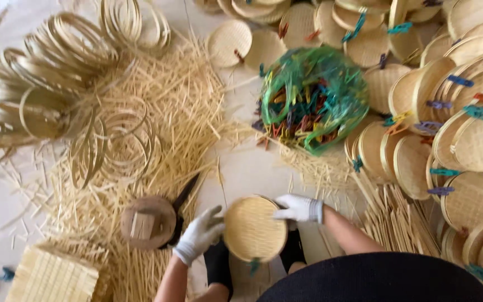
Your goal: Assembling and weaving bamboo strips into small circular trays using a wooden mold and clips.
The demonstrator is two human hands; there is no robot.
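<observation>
Both gloved hands are gripping a round woven bamboo tray [254, 228], left hand [198, 235] and right hand [299, 208] fingers closing on opposite rim edges. It looks light, stiff, slightly brittle; the rim seems the safest hold.

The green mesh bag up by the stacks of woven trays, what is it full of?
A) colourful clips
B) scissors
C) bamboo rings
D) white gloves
A: through the green mesh bag show many small clips in red, blue, yellow and orange, like the clips pinned on the rims of the woven trays beside it.
</observation>
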